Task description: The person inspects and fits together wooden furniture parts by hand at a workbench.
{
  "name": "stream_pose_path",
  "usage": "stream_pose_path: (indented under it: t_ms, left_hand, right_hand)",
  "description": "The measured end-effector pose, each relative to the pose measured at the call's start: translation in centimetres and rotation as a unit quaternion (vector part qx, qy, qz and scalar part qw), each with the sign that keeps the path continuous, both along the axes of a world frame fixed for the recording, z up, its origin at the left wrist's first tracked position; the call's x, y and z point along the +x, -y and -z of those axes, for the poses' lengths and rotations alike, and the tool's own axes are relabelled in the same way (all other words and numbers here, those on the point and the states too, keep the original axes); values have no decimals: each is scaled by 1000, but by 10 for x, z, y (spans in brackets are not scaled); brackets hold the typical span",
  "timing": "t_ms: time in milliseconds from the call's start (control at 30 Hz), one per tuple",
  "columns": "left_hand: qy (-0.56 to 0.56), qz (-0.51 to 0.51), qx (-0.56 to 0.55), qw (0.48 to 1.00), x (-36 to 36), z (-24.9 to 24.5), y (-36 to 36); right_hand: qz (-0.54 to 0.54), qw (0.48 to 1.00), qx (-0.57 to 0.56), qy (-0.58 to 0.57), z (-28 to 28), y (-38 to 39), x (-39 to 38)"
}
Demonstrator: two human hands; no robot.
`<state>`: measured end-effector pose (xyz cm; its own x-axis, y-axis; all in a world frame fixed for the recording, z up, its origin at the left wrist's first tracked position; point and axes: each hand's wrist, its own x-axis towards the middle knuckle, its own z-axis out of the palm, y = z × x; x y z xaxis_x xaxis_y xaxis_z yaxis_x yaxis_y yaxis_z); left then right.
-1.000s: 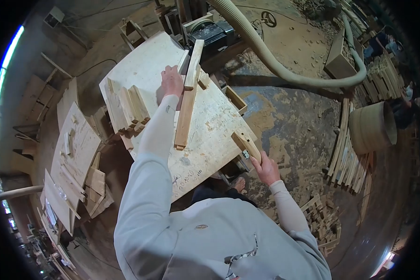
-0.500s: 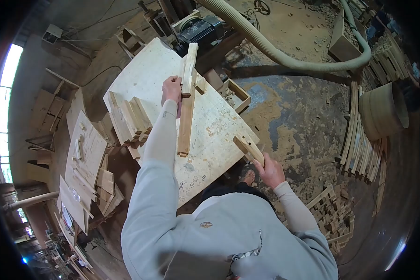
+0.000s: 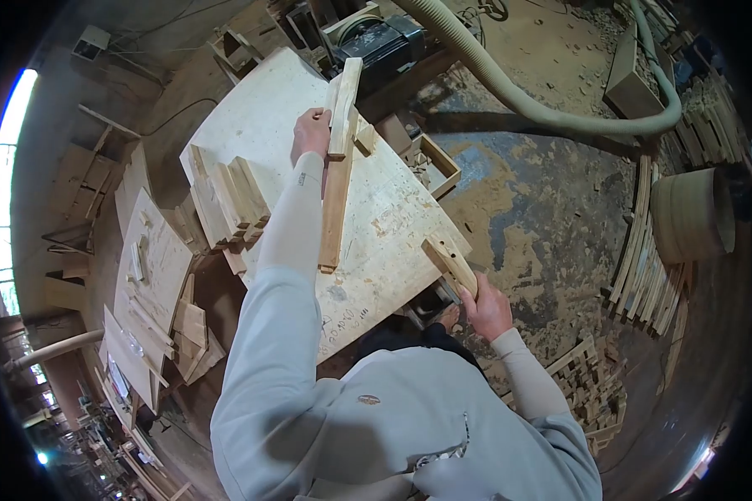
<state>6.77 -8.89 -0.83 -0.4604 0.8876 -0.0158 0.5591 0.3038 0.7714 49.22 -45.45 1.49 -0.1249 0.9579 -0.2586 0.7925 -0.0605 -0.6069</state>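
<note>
On the pale worktable (image 3: pixel 401 213), my left hand (image 3: pixel 312 134) is closed at the left edge of a shaped wooden piece (image 3: pixel 345 113). That piece overlaps the far end of a longer wooden strip (image 3: pixel 335 217), and a small block (image 3: pixel 365 138) sits against its right side. My right hand (image 3: pixel 486 311) grips the near end of a wooden part with holes (image 3: pixel 449 263), thumb along its side. The part's far end overlaps the table's right corner. Part of my left fingers is hidden behind the hand.
Several cut wooden pieces (image 3: pixel 236 200) are stacked at the table's left edge. A motor (image 3: pixel 380 50) stands beyond it, and a thick hose (image 3: pixel 535 104) arches across the right. An open wooden box (image 3: pixel 439 167) lies beside the table; a pile of offcuts (image 3: pixel 589 388) covers the floor lower right.
The camera view has shifted slightly. My right hand and the part with holes sit a little lower and further right; my left hand stays at the wooden piece.
</note>
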Motion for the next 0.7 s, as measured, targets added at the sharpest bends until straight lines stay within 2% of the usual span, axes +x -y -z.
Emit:
stream_pose_path:
  t_ms: [300, 467, 533, 633, 700]
  left_hand:
    - [-40, -2, -4, 999, -43, -12, -49]
    - [-56, -4, 15, 998, -47, 3, -54]
    - [-64, -3, 21, 998, -38, -8, -50]
    - [-58, 5, -16, 998, -38, -4, -46]
    - [-101, 15, 10, 995, -38, 6, -47]
  right_hand:
    - [7, 999, -26, 26, -7, -56, -51]
    - [23, 1000, -7, 1, 5, -53, -49]
    - [27, 1000, 6, 3, 5, -52, -51]
    - [37, 999, 1, -11, 1, -44, -53]
    - [47, 999, -12, -22, -1, -41, -54]
